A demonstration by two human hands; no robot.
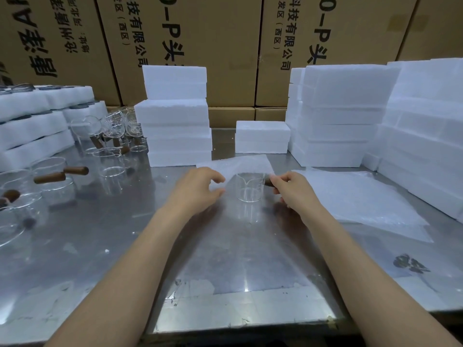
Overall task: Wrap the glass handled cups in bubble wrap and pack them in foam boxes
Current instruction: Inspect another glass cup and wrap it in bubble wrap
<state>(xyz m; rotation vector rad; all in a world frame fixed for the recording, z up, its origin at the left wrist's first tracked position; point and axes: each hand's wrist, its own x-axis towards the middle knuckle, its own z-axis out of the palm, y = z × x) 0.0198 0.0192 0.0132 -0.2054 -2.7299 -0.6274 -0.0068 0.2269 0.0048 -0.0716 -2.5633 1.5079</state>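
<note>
Both forearms reach out from the near edge over the steel table (100, 246), which is scuffed and shiny. Further out, the left hand (198, 187) has its fingers curled, pinching the edge of a bubble wrap sheet (235, 164) between thumb and fingertips. The right hand (293, 189) grips the wooden handle (268, 182) of a glass cup (249, 187), fingers curled round it.

That cup stands upright on the sheet at mid-table, mouth up, its pouring lip turned toward the camera. Its handle sticks out sideways to the right, so the long axis runs left to right.

I judge the risks to be these: the thin glass could tip if the sheet is tugged under it, and the jutting handle may leave a gap in the wrap or tear it.

More bubble wrap sheets (363, 196) lie to the right. Loose cups (110, 169) crowd the left side. Beyond stand stacks of foam boxes (178, 126), one low box (261, 136) between them, then cardboard cartons (213, 46) behind.
</note>
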